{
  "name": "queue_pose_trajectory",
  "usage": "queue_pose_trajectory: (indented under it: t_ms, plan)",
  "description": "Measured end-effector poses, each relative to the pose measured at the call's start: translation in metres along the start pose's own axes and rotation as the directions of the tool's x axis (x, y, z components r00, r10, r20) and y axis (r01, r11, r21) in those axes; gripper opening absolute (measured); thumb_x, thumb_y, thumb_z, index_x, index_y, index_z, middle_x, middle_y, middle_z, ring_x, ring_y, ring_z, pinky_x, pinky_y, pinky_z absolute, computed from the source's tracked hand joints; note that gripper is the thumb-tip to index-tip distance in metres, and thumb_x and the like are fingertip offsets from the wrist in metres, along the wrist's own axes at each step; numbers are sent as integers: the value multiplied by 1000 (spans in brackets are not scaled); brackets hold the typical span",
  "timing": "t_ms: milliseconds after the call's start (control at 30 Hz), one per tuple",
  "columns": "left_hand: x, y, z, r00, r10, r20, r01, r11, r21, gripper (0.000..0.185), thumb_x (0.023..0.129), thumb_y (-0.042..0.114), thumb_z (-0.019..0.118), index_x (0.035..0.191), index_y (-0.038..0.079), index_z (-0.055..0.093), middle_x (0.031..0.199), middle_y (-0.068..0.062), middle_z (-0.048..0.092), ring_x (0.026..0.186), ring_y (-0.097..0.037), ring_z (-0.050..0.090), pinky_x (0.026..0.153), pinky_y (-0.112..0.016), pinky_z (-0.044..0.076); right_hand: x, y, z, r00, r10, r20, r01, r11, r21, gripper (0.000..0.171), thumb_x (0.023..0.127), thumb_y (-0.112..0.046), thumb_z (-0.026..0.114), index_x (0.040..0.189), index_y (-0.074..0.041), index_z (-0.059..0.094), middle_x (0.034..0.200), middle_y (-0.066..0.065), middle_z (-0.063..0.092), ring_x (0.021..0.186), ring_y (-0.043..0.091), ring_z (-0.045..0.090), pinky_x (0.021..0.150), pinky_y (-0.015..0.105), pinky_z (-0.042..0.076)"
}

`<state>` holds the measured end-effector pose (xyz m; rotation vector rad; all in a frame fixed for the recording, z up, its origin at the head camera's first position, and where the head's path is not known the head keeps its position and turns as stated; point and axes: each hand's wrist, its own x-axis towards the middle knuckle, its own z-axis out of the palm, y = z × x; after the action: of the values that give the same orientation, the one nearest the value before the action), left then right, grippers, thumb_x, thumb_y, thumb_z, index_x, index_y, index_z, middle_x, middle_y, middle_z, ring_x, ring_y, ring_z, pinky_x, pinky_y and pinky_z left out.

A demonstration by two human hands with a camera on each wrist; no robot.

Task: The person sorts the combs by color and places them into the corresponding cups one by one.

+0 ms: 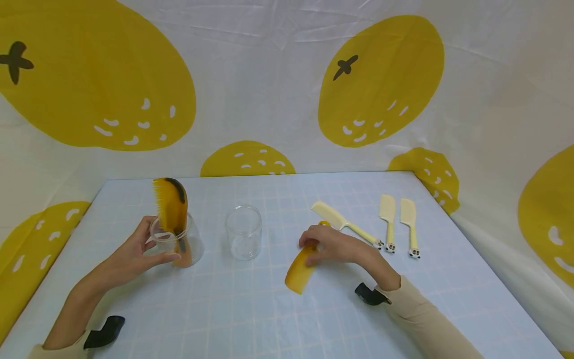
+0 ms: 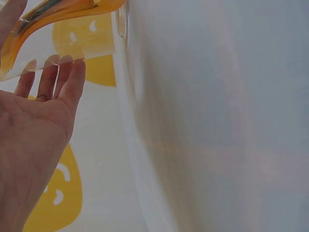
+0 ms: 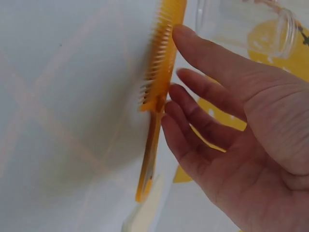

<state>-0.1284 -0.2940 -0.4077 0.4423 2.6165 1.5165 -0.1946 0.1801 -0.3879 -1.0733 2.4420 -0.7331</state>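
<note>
My left hand (image 1: pixel 130 257) holds a clear glass cup (image 1: pixel 196 244) at the left of the table, thumb on the near side and fingers behind. In that cup stands an amber comb (image 1: pixel 172 205) with dark streaks, its toothed part above the rim. The left wrist view shows the fingertips against the clear wall and part of the amber comb (image 2: pixel 72 10). My right hand (image 1: pixel 335 244) pinches a second, orange-yellow comb (image 1: pixel 299 273) right of centre. In the right wrist view this comb's (image 3: pixel 166 63) toothed part is between thumb and fingers, its handle pointing down.
Another clear glass cup (image 1: pixel 243 233) stands between the hands. Three cream combs with panda-ended handles lie at the right: one slanted comb (image 1: pixel 332 215) behind the right hand, and two side by side, the inner comb (image 1: pixel 387 209) and outer comb (image 1: pixel 408 213). A fruit-print curtain (image 1: pixel 269 75) hangs behind the table.
</note>
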Motion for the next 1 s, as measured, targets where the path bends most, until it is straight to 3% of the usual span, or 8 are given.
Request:
queue_pose_trajectory:
  t_ms: [133, 233, 667, 867, 967, 1000]
  plan:
    - [0, 0, 0, 1000, -8, 0, 8, 1000, 3, 69, 93, 10, 78, 138, 6, 26, 148, -16, 35, 126, 0, 35, 104, -78, 27, 0, 1, -4, 996, -69, 61, 72, 995, -65, 30, 89, -11, 81, 116, -6, 68, 113, 4, 64, 106, 24, 57, 95, 34, 49]
    - [-1, 0, 0, 1000, -9, 1, 9, 1000, 6, 69, 93, 10, 77, 138, 6, 26, 148, -15, 35, 126, 0, 35, 105, -77, 28, 0, 1, -7, 989, -100, 112, 111, 989, -97, 33, 87, -6, 81, 117, -7, 67, 114, 5, 62, 108, 27, 53, 95, 35, 45]
    - [1, -2, 1, 1000, -6, -2, 6, 1000, 16, 68, 93, 11, 77, 138, 7, 27, 145, -11, 36, 126, -1, 37, 107, -72, 29, 6, -7, -11, 976, -53, 213, 82, 988, -132, 28, 88, -3, 79, 111, -10, 66, 111, 4, 57, 109, 24, 46, 92, 31, 44]
    - [1, -1, 1, 1000, -1, -3, 1, 1000, 14, 69, 93, 10, 78, 138, 6, 26, 145, -11, 36, 125, 3, 36, 104, -73, 28, 2, -4, -15, 970, -71, 233, 98, 990, -105, 31, 89, -3, 78, 117, -7, 66, 117, 7, 58, 112, 26, 49, 99, 33, 45]
    - [0, -2, 1, 1000, 11, -7, -11, 1000, 24, 68, 93, 10, 77, 138, 7, 27, 145, -10, 37, 125, 5, 36, 104, -69, 29, 1, -3, -17, 965, -59, 256, 88, 991, -105, 37, 88, -1, 79, 122, -7, 64, 123, 7, 56, 117, 25, 50, 102, 34, 46]
    - [0, -2, 1, 1000, 14, -9, -14, 999, 29, 67, 93, 10, 78, 138, 7, 28, 145, -10, 37, 125, 6, 36, 110, -61, 33, 0, -3, -17, 963, -51, 263, 83, 991, -108, 40, 87, 0, 80, 123, -7, 64, 124, 6, 56, 118, 25, 50, 103, 34, 47]
